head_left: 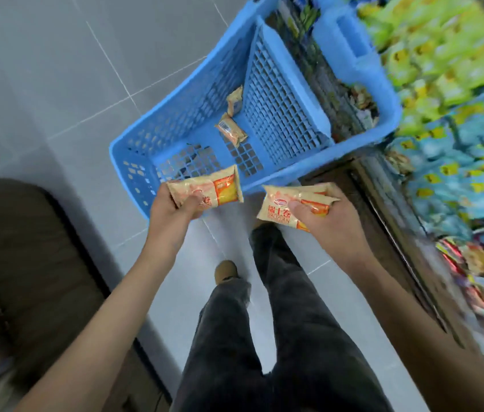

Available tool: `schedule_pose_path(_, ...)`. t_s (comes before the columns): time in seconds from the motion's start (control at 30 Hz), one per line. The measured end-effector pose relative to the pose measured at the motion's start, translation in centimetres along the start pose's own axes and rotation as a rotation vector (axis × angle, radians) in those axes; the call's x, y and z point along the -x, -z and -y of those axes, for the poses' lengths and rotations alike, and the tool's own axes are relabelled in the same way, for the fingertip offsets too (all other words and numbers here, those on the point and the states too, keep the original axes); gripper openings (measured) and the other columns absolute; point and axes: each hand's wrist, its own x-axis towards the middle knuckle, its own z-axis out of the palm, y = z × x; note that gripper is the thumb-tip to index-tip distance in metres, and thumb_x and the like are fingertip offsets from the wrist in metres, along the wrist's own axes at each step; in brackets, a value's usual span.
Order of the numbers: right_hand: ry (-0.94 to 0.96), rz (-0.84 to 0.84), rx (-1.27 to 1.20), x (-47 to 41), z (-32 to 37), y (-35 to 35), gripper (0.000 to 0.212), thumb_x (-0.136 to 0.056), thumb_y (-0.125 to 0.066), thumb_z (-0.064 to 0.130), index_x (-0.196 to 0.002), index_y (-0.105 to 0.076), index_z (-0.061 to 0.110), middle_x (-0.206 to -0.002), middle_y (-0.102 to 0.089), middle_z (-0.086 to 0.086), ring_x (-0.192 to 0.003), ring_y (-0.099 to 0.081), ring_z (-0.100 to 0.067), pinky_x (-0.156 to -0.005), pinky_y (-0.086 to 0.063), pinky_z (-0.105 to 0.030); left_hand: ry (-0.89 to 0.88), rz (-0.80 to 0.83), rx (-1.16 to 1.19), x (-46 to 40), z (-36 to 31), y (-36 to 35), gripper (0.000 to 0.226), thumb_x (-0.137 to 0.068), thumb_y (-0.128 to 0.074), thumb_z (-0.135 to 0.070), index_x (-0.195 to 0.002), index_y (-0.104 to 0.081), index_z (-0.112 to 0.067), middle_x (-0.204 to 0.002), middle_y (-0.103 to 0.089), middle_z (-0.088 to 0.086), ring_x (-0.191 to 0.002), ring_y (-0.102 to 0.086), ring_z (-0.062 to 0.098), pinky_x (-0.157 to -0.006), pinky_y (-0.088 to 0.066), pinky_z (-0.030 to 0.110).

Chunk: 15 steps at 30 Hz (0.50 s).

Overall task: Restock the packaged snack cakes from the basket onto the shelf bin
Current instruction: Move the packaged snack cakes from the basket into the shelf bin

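We take the blue basket (pixel 362 84) as our landmark: it sits on the grey tiled floor (pixel 56 69), and we see a second blue basket (pixel 282 93) nested tilted inside it. To the right of the basket run the shelves (pixel 458 144), blurred, packed with green, blue and red packets. Inside the basket lie two small snack cakes (pixel 230 130), one just above the other, near the tilted inner wall. Just below the basket's near rim, our left hand (pixel 172 203) grips one snack cake packet (pixel 208 187), fingers curled around its left end. Our right hand (pixel 328 217), also just below the rim, grips a bunch of packets (pixel 279 211) with the thumb pressed on top; we count at least two there, and cannot tell if more.
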Motion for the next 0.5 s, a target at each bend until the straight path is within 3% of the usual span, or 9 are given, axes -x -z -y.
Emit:
schedule_pose_path(0.07,-0.034,-0.043,-0.014,4.6,-0.4,2.8,0.036,-0.076,-0.075,0.037,-0.104,-0.062,0.020,-0.093,-0.071,0.009,-0.085,-0.068,-0.005,-0.075,-0.055,-0.028,-0.050,0.075,-0.036,3.3,-2.4,0.4,0.016,-0.092,-0.056,-0.008,-0.106,-0.050,-0.010,-0.091,-0.062,-0.003,-0.067,-0.061,-0.003,-0.056,-0.049,0.012)
schedule_pose_path(0.17,-0.082,-0.144,-0.081,10.7,-1.4,8.3,0.028,-0.080,-0.073,0.034,-0.099,-0.062,0.016,-0.087,-0.072,0.008,-0.071,-0.067,0.002,-0.057,-0.050,-0.012,-0.112,0.193,-0.069,8.3,-5.5,-0.8,0.017,-0.092,-0.057,-0.014,-0.108,-0.054,-0.013,-0.095,-0.066,-0.003,-0.074,-0.062,0.003,-0.060,-0.051,0.018)
schedule_pose_path(0.3,-0.042,-0.404,-0.149,17.5,-2.7,15.6,0.018,-0.080,-0.072,0.035,-0.084,-0.059,0.023,-0.072,-0.069,0.019,-0.064,-0.061,0.013,-0.051,-0.041,-0.004,-0.207,0.389,-0.111,14.4,-9.4,-4.9,0.011,-0.089,-0.059,-0.015,-0.095,-0.058,-0.024,-0.094,-0.066,-0.005,-0.082,-0.060,0.008,-0.072,-0.049,0.024)
schedule_pose_path(0.4,-0.009,-0.588,-0.216,21.6,-4.4,20.3,0.030,-0.080,-0.071,0.040,-0.099,-0.059,0.021,-0.076,-0.071,0.021,-0.071,-0.064,0.009,-0.055,-0.042,-0.005,-0.318,0.585,-0.188,19.2,-12.2,-9.9,0.012,-0.088,-0.061,-0.017,-0.097,-0.060,-0.024,-0.099,-0.067,-0.003,-0.088,-0.062,0.006,-0.078,-0.049,0.024)
schedule_pose_path(0.47,0.006,-0.695,-0.222,24.2,-6.4,23.4,0.040,-0.080,-0.070,0.044,-0.106,-0.057,0.017,-0.070,-0.066,0.031,-0.068,-0.061,0.014,-0.053,-0.040,-0.003,-0.392,0.695,-0.205,22.8,-13.6,-14.3,0.013,-0.088,-0.060,-0.012,-0.096,-0.059,-0.022,-0.098,-0.067,-0.003,-0.088,-0.063,0.004,-0.080,-0.049,0.022)
schedule_pose_path(0.5,0.001,-0.739,-0.224,25.6,-7.7,25.0,0.043,-0.079,-0.070,0.047,-0.107,-0.056,0.016,-0.068,-0.062,0.037,-0.065,-0.059,0.016,-0.051,-0.039,-0.002,-0.402,0.750,-0.199,24.9,-14.0,-16.7,0.014,-0.088,-0.059,-0.009,-0.097,-0.059,-0.020,-0.099,-0.067,0.000,-0.090,-0.063,0.009,-0.085,-0.050,0.027)
